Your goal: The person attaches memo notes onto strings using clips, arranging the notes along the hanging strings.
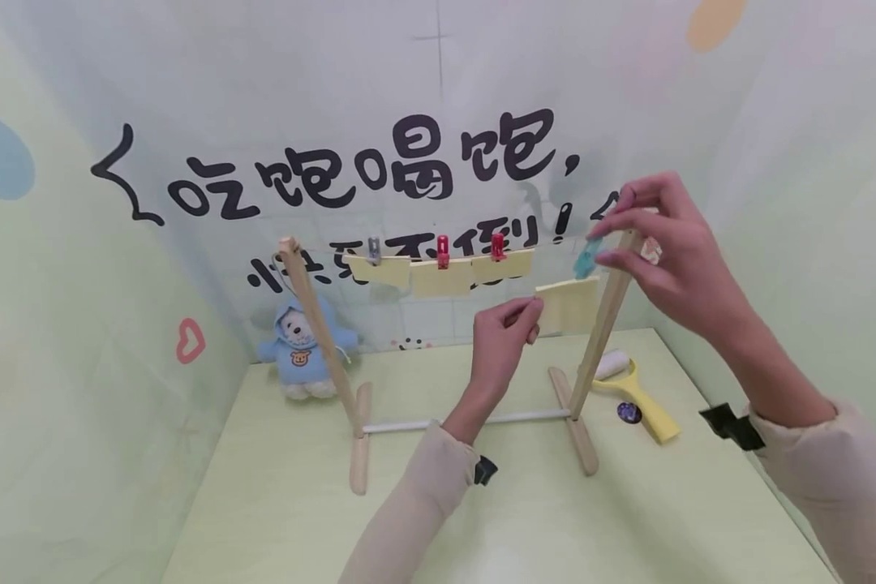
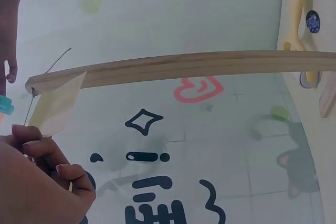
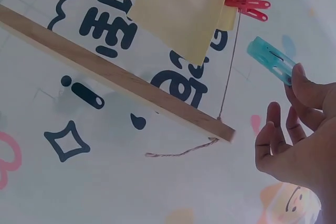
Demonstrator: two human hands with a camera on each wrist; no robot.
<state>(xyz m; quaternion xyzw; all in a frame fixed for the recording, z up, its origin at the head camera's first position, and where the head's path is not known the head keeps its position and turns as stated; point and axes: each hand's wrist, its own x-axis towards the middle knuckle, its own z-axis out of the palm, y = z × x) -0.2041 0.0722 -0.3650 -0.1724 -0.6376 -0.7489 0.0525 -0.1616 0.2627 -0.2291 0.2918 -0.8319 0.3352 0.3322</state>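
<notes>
My left hand (image 1: 502,345) pinches a pale yellow sheet of paper (image 1: 571,307) by its left side, below the right part of a thin string (image 3: 229,77). Between thumb and fingers of my right hand (image 1: 679,255) is a teal clothespin (image 1: 586,258), held just above that paper's upper edge. In the right wrist view the clothespin (image 3: 270,60) stands apart from both paper and string. Three more yellow papers hang along the string, under a grey clothespin (image 1: 375,250) and two red clothespins, one in the middle (image 1: 443,252) and one farther right (image 1: 498,247).
Wooden posts, left (image 1: 321,341) and right (image 1: 604,332), carry the string, with a white bar (image 1: 401,426) joining their feet. A plush toy in blue (image 1: 302,349) sits behind the left post. Beyond the right post lie a yellow-handled lint roller (image 1: 650,410) and a dark round disc (image 1: 629,413).
</notes>
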